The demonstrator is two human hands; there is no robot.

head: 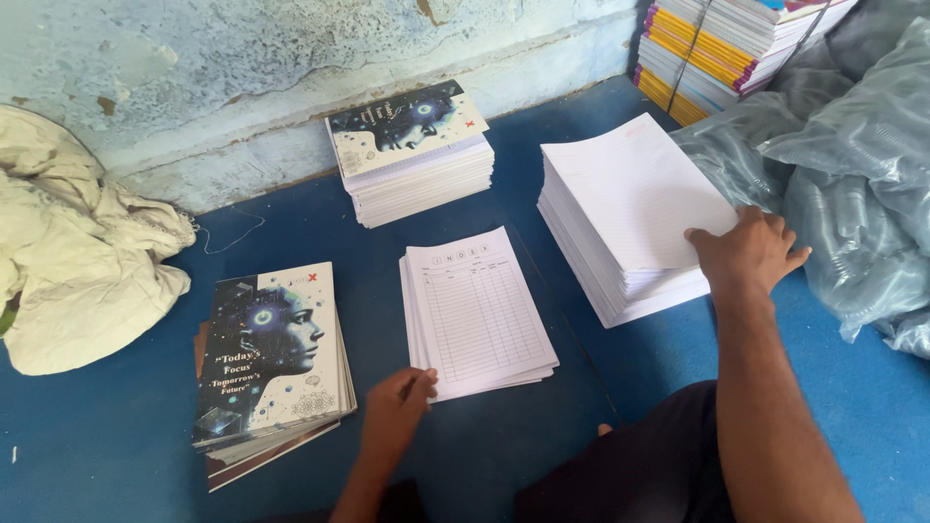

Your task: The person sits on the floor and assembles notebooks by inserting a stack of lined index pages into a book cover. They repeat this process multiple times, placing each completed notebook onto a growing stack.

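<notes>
Looks like a notebook assembly setup on a blue surface (pixel 484 465). The left hand (pixel 395 407) sits at the near left corner of the small stack of printed table sheets (pixel 480 312), fingers curled onto the corner as if pinching up the top sheet, though I can't tell whether it really has one. The right hand (pixel 746 254) lies flat and spread on the near right corner of the tall stack of ruled pages (pixel 630 218), holding nothing.

My guess: this is the picking step, one table sheet and one block of ruled pages. The next bit calls for peeling a single sheet cleanly and splitting off a block at the corner.

Room-wise, there's a loose pile of illustrated covers (pixel 271 363) just left of the table sheets, and a stack with the same cover on top (pixel 412 155) at the back by the pale wall (pixel 242 77). A cream cloth (pixel 77 261) crowds the far left, bagged clear plastic (pixel 862 174) sits just beside the right hand, and a strapped bundle of colourful books (pixel 727 48) fills the far right corner. The free room is the near strip in front of the stacks.
</notes>
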